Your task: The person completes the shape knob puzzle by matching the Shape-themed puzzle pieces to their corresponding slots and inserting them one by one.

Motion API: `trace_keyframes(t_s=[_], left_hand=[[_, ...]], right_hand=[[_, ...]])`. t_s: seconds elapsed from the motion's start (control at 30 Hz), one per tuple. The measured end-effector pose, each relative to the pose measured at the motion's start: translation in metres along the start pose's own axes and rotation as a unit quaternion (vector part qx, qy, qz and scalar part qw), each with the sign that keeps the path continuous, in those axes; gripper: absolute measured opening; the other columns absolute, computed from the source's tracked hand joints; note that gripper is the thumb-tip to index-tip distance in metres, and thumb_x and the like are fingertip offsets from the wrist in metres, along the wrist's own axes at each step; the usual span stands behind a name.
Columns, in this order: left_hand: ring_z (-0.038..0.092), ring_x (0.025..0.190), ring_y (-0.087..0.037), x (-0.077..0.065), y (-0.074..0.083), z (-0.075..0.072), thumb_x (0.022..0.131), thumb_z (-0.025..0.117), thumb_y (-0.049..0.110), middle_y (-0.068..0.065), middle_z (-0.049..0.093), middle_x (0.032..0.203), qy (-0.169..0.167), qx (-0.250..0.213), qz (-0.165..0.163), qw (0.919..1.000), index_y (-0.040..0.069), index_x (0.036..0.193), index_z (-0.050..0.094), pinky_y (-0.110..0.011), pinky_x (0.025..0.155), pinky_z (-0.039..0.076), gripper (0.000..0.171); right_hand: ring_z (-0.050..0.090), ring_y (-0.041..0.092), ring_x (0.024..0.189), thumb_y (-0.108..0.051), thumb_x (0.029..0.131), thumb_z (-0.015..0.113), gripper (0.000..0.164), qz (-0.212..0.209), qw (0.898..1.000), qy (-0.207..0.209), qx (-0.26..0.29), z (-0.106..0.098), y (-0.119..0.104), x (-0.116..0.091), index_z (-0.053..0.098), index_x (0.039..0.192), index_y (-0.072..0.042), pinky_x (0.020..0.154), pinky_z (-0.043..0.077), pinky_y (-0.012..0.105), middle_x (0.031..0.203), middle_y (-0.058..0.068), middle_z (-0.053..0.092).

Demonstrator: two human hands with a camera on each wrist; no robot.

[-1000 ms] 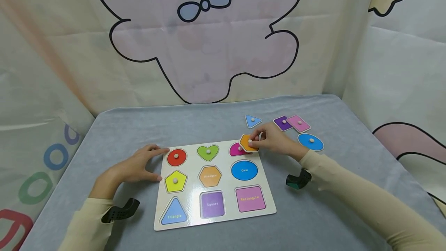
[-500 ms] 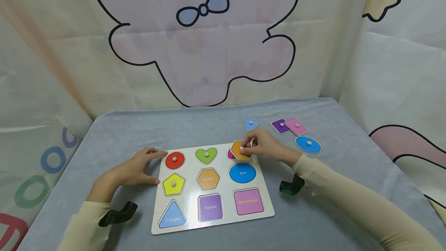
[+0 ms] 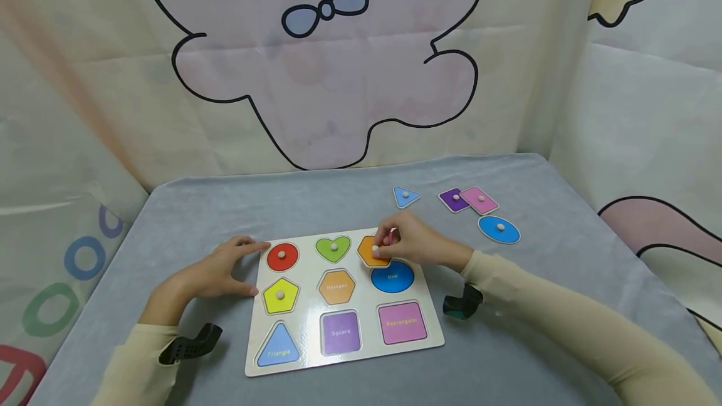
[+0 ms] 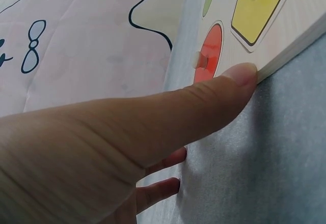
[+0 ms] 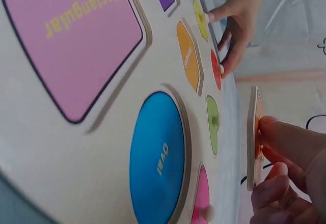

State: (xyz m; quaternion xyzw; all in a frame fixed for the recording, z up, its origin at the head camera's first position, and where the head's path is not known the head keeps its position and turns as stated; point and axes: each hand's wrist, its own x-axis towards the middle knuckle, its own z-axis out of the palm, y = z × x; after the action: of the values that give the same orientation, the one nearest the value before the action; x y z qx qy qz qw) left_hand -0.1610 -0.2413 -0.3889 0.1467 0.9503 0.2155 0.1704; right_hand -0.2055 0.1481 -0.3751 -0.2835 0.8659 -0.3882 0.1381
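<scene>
My right hand [image 3: 414, 240] pinches the knob of an orange hexagon puzzle piece [image 3: 369, 251], held above the wooden shape board [image 3: 307, 356]. In the right wrist view the hexagon piece [image 5: 253, 142] is seen edge-on, raised off the board. The board's orange Hexagon recess [image 3: 337, 287] lies to its lower left. My left hand [image 3: 217, 271] rests at the board's left edge with fingers spread, the thumb [image 4: 239, 76] touching that edge. Red circle [image 3: 282, 257], green heart [image 3: 333, 247] and yellow pentagon [image 3: 281, 296] pieces sit in the board. A pink piece [image 5: 201, 198] is mostly hidden behind my right hand in the head view.
Beyond the board on the grey cloth lie a blue triangle piece [image 3: 405, 197], a purple square piece [image 3: 452, 200] partly under a pink rectangle piece [image 3: 480, 200], and a blue oval piece [image 3: 499, 229]. A printed curtain [image 3: 225, 136] hangs behind the table.
My right hand has carried the orange hexagon piece leftward and slightly toward me, from the board's upper right corner toward the middle. The left hand stays at the board's left edge.
</scene>
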Motion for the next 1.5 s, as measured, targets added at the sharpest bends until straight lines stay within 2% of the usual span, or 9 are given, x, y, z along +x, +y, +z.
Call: trace_keyframes(t_s=[0.13, 0.43, 0.6, 0.77, 1.0, 1.5], left_hand=[[0.038, 0.135, -0.05, 0.001, 0.001, 0.0, 0.073, 0.089, 0.04, -0.028, 0.039, 0.15, -0.001, 0.002, -0.004, 1.0, 0.018, 0.151, 0.048, -0.073, 0.105, 0.04, 0.09], [0.038, 0.134, -0.05, 0.002, 0.002, -0.001, 0.073, 0.09, 0.039, -0.027, 0.039, 0.15, -0.004, 0.005, -0.007, 1.0, 0.018, 0.151, 0.048, -0.073, 0.105, 0.04, 0.09], [0.037, 0.134, -0.05, 0.0, 0.002, 0.001, 0.073, 0.09, 0.037, -0.028, 0.038, 0.15, -0.005, 0.001, -0.006, 1.0, 0.018, 0.151, 0.048, -0.073, 0.105, 0.04, 0.091], [0.039, 0.133, -0.049, -0.003, 0.001, 0.006, 0.073, 0.09, 0.037, -0.027, 0.04, 0.149, -0.003, 0.002, -0.007, 1.0, 0.017, 0.151, 0.048, -0.072, 0.103, 0.042, 0.092], [0.038, 0.134, -0.048, 0.0, 0.001, 0.005, 0.074, 0.089, 0.035, -0.027, 0.039, 0.149, 0.005, -0.004, 0.006, 1.0, 0.015, 0.152, 0.047, -0.072, 0.105, 0.04, 0.091], [0.038, 0.133, -0.05, -0.002, 0.003, -0.001, 0.074, 0.089, 0.036, -0.029, 0.039, 0.149, 0.006, 0.001, -0.001, 1.0, 0.014, 0.151, 0.047, -0.073, 0.104, 0.04, 0.091]], right_hand=[[0.052, 0.015, 0.073, -0.015, 0.087, 0.081, 0.008, 0.008, 1.0, -0.011, -0.003, 0.01, -0.005, 0.002, 0.075, 0.086, -0.01, 0.057, 0.042, 0.016, 0.075, 0.0, 0.058], [0.049, 0.005, 0.064, -0.015, 0.088, 0.08, 0.012, -0.034, 0.998, -0.05, 0.003, 0.038, -0.015, 0.008, 0.072, 0.082, -0.008, 0.058, 0.042, 0.015, 0.071, -0.003, 0.056], [0.049, 0.003, 0.064, -0.017, 0.086, 0.081, 0.012, -0.034, 0.998, -0.059, -0.016, 0.052, -0.016, 0.011, 0.072, 0.081, -0.011, 0.058, 0.043, 0.015, 0.071, -0.006, 0.057], [0.051, 0.004, 0.067, -0.016, 0.085, 0.082, 0.011, -0.023, 0.997, -0.07, -0.002, 0.063, -0.019, 0.011, 0.072, 0.08, -0.014, 0.06, 0.042, 0.016, 0.072, -0.007, 0.058], [0.051, 0.004, 0.067, -0.017, 0.084, 0.083, 0.013, -0.031, 0.997, -0.073, -0.002, 0.064, -0.022, 0.014, 0.072, 0.078, -0.015, 0.06, 0.041, 0.016, 0.07, -0.007, 0.057], [0.052, 0.006, 0.07, -0.017, 0.085, 0.082, 0.011, -0.022, 0.996, -0.089, -0.002, 0.067, -0.03, 0.023, 0.072, 0.081, -0.015, 0.061, 0.042, 0.017, 0.073, -0.006, 0.058]])
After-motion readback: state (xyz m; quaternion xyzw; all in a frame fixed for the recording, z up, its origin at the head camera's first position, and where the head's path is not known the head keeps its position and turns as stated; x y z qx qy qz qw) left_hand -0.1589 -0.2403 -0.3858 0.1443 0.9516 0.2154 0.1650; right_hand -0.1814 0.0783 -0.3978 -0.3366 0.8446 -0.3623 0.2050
